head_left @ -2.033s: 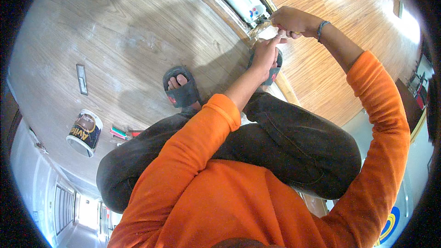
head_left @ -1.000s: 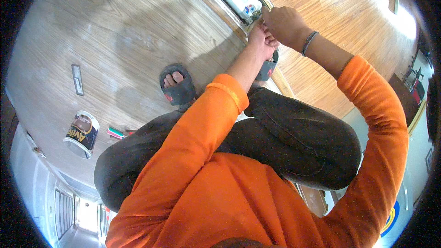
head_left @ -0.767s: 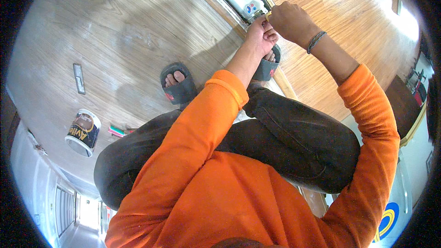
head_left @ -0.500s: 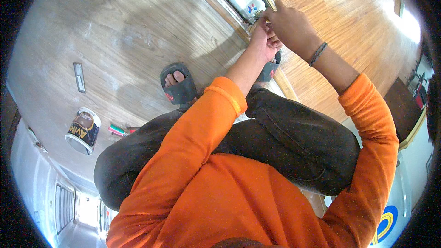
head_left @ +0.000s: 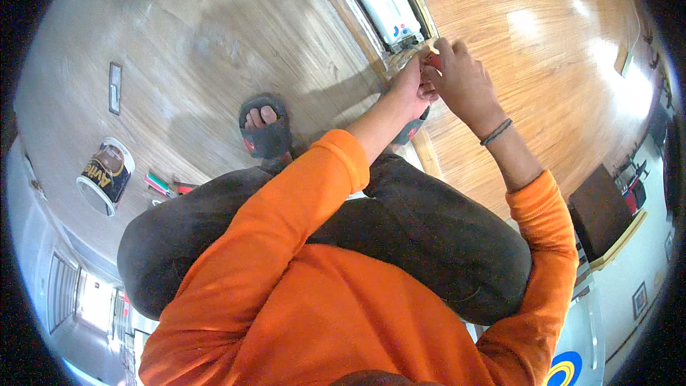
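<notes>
Wooden strip (head_left: 357, 21): both hands meet at its floor edge.
Left hand (head_left: 413, 89): fingers closed, contents hidden.
Right hand (head_left: 461, 78): pinching a small pale piece (head_left: 434, 48).

Small red object (head_left: 434, 61) pinched between left hand (head_left: 413, 89) and right hand (head_left: 464, 82) is staying mostly covered by fingers; too small to identify. Right sandal (head_left: 411, 131) is hiding behind the left forearm.

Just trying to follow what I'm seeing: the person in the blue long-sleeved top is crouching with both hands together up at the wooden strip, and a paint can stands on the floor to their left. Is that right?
Not quite. The head view shows an orange long-sleeved top, not blue. The rest holds: left hand and right hand meet at the wooden strip, and the paint can stands on the floor to the left.
</notes>
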Demonstrator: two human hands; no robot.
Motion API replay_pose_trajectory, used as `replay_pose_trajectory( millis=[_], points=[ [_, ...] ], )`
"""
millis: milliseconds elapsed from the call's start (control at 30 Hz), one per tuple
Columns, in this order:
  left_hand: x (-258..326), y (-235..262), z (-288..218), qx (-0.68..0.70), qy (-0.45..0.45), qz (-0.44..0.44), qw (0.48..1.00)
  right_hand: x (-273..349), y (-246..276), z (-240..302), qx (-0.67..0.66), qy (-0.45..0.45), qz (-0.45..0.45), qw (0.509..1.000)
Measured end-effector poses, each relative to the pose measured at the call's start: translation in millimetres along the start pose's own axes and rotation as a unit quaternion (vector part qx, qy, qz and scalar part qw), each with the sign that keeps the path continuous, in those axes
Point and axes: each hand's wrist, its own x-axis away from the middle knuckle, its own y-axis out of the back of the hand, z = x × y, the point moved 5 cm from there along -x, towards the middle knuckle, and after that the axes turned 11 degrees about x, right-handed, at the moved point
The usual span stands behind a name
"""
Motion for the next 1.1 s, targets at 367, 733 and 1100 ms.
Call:
replay_pose_trajectory(
  millis=[367,733,1100],
  points=[
    [16.7,-12.6,-7.2,0.005,0.000,-0.007,1.000,-5.7,20.2,6.4,-0.030,0.095,-0.073,0.992],
    [7.5,-11.2,-9.7,-0.011,-0.006,0.003,1.000,-2.9,11.8,3.9,0.085,0.141,-0.092,0.982],
    [-1.3,-1.7,-15.8,0.007,-0.003,0.002,1.000,-7.6,-13.2,-11.6,0.027,0.041,0.053,0.997]
  ],
)
